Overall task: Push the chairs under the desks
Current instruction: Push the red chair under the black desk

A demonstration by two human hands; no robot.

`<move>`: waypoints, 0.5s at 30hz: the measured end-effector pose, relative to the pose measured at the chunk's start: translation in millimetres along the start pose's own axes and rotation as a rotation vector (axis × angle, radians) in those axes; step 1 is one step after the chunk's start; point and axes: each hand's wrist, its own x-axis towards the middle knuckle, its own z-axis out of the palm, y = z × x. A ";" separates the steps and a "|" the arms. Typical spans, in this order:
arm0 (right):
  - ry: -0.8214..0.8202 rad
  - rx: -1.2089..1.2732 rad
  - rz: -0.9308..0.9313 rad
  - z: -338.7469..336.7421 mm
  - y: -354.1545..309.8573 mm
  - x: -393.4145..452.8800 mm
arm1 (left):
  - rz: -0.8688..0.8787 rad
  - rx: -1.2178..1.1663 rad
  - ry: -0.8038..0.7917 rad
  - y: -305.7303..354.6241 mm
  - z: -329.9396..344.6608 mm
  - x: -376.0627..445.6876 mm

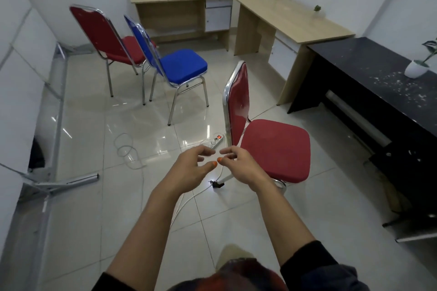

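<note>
Chairs (276, 149) off desks (293, 21) | power strip (216, 140), cable (127, 153) on floor

floor (94, 208): glossy pale tiles | standing on it: near red chair (272, 146), blue chair (179, 66), far red chair (111, 35), wooden desks (279, 14), black desk (369, 78) | lying on it: power strip (216, 140), white cable (126, 151)

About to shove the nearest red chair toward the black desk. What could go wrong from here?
1. The power strip and its white cable lie beside the near red chair; a chair leg may snag or drag them.
2. The white plant pot stands on the black desk; a hard bump might tip it.
3. Neither the left hand nor the right hand holds the chair, so steering is unsure.
</note>
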 end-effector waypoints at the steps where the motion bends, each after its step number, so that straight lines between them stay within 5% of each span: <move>1: 0.004 0.002 0.009 3.2 -1.6 6.0 | 0.006 0.000 -0.005 -2.1 -5.8 5.9; 15: 0.111 0.082 0.026 -0.9 -56.9 168.5 | 0.069 0.056 -0.064 -3.9 -73.3 154.3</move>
